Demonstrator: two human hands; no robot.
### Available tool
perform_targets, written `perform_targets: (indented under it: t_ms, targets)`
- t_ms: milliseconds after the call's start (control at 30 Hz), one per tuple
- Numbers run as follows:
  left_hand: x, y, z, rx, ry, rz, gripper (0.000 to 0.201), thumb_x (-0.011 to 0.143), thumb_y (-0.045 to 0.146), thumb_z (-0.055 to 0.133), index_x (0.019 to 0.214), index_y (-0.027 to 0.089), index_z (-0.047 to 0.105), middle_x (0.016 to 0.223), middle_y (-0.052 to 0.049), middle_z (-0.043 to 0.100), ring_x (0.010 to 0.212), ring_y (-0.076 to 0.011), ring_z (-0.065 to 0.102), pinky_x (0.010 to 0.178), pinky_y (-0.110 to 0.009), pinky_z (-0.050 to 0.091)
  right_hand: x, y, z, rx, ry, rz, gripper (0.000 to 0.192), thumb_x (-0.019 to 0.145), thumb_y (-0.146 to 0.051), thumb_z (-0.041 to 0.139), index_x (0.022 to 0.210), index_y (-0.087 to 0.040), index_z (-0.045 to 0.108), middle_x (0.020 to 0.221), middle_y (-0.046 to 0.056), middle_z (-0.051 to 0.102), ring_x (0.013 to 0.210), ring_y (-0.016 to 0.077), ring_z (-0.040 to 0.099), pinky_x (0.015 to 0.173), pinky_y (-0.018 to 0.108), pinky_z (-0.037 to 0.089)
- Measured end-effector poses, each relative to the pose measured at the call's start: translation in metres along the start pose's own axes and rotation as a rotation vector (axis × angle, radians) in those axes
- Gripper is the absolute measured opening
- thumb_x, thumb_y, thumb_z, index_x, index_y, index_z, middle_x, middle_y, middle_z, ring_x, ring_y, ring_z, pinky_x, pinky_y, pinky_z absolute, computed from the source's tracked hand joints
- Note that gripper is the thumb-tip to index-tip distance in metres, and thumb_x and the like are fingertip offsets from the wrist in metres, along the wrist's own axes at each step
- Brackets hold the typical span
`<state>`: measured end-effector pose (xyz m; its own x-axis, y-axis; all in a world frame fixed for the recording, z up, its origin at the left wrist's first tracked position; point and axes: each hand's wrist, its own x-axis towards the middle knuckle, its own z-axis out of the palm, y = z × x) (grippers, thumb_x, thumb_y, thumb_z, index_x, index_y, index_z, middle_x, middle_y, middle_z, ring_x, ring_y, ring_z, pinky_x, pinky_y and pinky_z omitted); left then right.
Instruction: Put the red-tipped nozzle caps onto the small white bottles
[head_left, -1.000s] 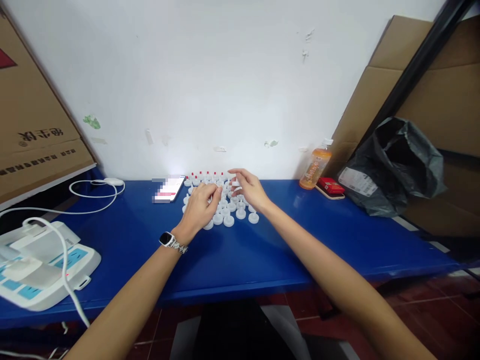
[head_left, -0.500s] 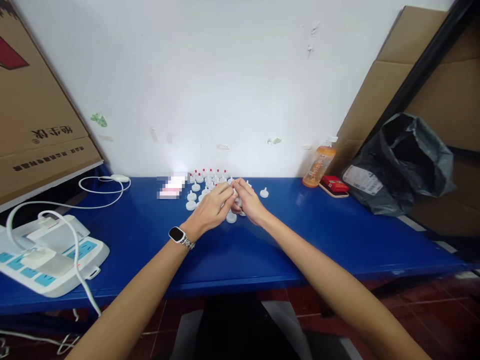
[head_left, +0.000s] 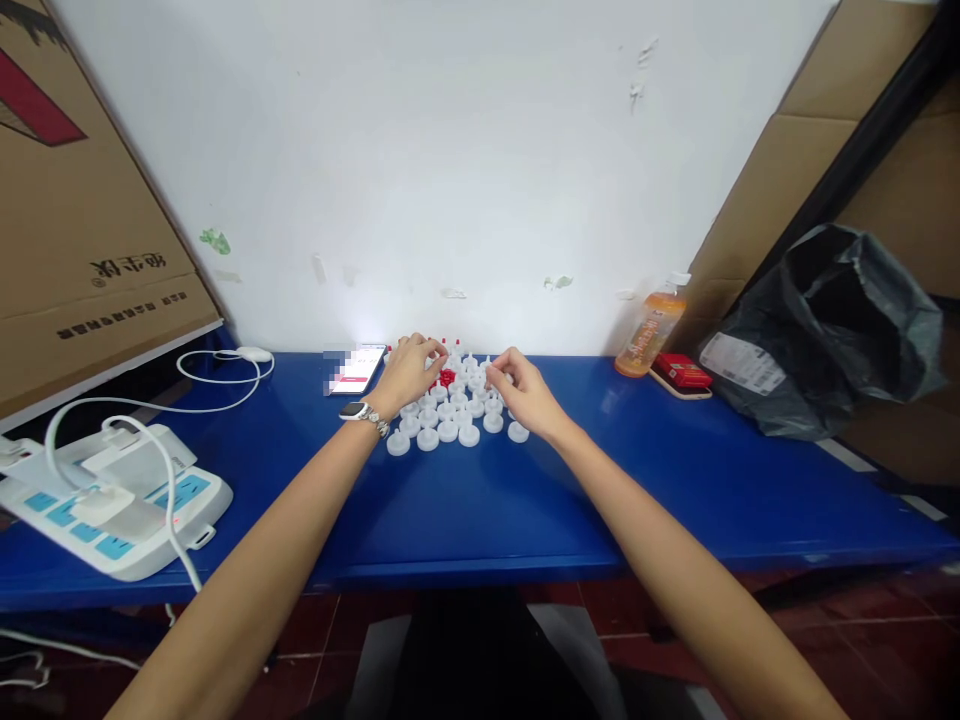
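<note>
We observe our left hand (head_left: 409, 370) and right hand (head_left: 525, 395) with fingertips pinched over the white caps (head_left: 450, 415) clustered mid-table (head_left: 487, 500); whether either grips one, we cannot tell. Phone (head_left: 358, 367) left, orange bottle (head_left: 645, 335) and black bag (head_left: 832, 330) right.

Both hands (head_left: 409, 372) (head_left: 525, 395) over white caps (head_left: 448, 430)

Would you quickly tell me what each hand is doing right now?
Left hand: fingers curled, resting among the white caps; whether it grips one cannot be told.
Right hand: fingertips pinched over the caps; whether anything is held cannot be told.
</note>
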<state>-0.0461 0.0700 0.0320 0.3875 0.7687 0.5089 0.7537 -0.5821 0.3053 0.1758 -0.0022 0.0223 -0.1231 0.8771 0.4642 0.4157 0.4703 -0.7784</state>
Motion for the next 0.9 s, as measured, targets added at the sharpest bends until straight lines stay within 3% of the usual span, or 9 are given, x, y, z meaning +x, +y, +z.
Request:
perform_targets:
  t_ms: [100, 167, 300, 367, 467, 633, 767, 900]
  targets:
    - [0.001, 0.001, 0.006, 0.059, -0.041, -0.045, 0.031, 0.099, 0.041, 0.050, 0.108, 0.021, 0.072, 0.099, -0.011, 0.059, 0.102, -0.0304, 0.056, 0.092, -0.048, 0.044, -0.002, -0.005, -0.003, -0.072, 0.071, -0.049, 0.021, 0.090, -0.042, 0.058, 0.090, -0.021, 0.062, 0.095, 0.004, 0.066, 0.087, 0.0183, 0.060, 0.077, 0.031, 0.045]
    - [-0.005, 0.001, 0.006, 0.021, -0.002, -0.057, 0.034, 0.101, 0.042, 0.047, 0.109, 0.021, 0.072, 0.100, -0.011, 0.061, 0.102, -0.0297, 0.057, 0.093, -0.048, 0.044, -0.002, -0.006, -0.005, -0.143, 0.112, -0.049, 0.020, 0.086, -0.040, 0.062, 0.088, -0.020, 0.067, 0.090, 0.004, 0.063, 0.084, 0.0182, 0.058, 0.076, 0.031, 0.045]
    - [-0.025, 0.001, 0.001, -0.150, 0.064, 0.014, 0.029, 0.100, 0.042, 0.050, 0.097, 0.020, 0.069, 0.099, -0.007, 0.064, 0.095, -0.0236, 0.059, 0.091, -0.041, 0.047, -0.004, -0.005, -0.008, -0.094, -0.047, 0.018, 0.019, 0.083, -0.038, 0.064, 0.085, -0.019, 0.068, 0.062, -0.003, 0.053, 0.058, 0.0131, 0.048, 0.060, 0.028, 0.039]
    - [-0.036, 0.007, -0.002, -0.239, 0.012, 0.080, 0.029, 0.098, 0.044, 0.054, 0.092, 0.020, 0.069, 0.096, -0.006, 0.065, 0.091, -0.0216, 0.060, 0.087, -0.038, 0.048, -0.004, -0.005, -0.008, -0.053, -0.126, 0.044, 0.016, 0.082, -0.035, 0.065, 0.082, -0.019, 0.066, 0.061, -0.003, 0.057, 0.055, 0.0123, 0.050, 0.056, 0.027, 0.040]
    - [-0.047, 0.019, -0.002, -0.304, -0.095, 0.191, 0.030, 0.094, 0.050, 0.062, 0.094, 0.022, 0.071, 0.092, -0.004, 0.065, 0.089, -0.0211, 0.060, 0.082, -0.036, 0.048, -0.005, -0.007, -0.007, -0.039, -0.126, 0.044, 0.010, 0.080, -0.028, 0.065, 0.079, -0.018, 0.065, 0.066, 0.000, 0.066, 0.060, 0.0140, 0.060, 0.059, 0.027, 0.045]
    - [-0.049, 0.029, 0.006, -0.225, -0.195, 0.307, 0.030, 0.088, 0.054, 0.070, 0.094, 0.026, 0.076, 0.091, -0.004, 0.063, 0.090, -0.0221, 0.059, 0.087, -0.038, 0.045, -0.007, -0.012, -0.008, -0.039, -0.133, 0.054, 0.004, 0.080, -0.021, 0.062, 0.076, -0.019, 0.061, 0.070, 0.003, 0.071, 0.064, 0.0167, 0.067, 0.063, 0.028, 0.050]
    - [-0.047, 0.022, 0.003, -0.174, -0.237, 0.292, 0.024, 0.092, 0.047, 0.067, 0.086, 0.025, 0.076, 0.090, -0.004, 0.063, 0.092, -0.0233, 0.057, 0.085, -0.038, 0.043, -0.010, -0.013, -0.006, -0.082, -0.192, 0.034, 0.005, 0.083, -0.020, 0.060, 0.078, -0.020, 0.061, 0.073, 0.002, 0.073, 0.064, 0.0162, 0.066, 0.064, 0.029, 0.048]
    - [-0.048, 0.015, -0.007, -0.150, -0.245, 0.208, 0.021, 0.089, 0.044, 0.070, 0.086, 0.024, 0.076, 0.088, -0.005, 0.063, 0.090, -0.0238, 0.057, 0.081, -0.038, 0.043, -0.011, -0.011, -0.003, -0.304, -0.258, -0.079, 0.010, 0.084, -0.021, 0.063, 0.075, -0.019, 0.066, 0.075, 0.001, 0.071, 0.071, 0.0163, 0.062, 0.071, 0.030, 0.043]
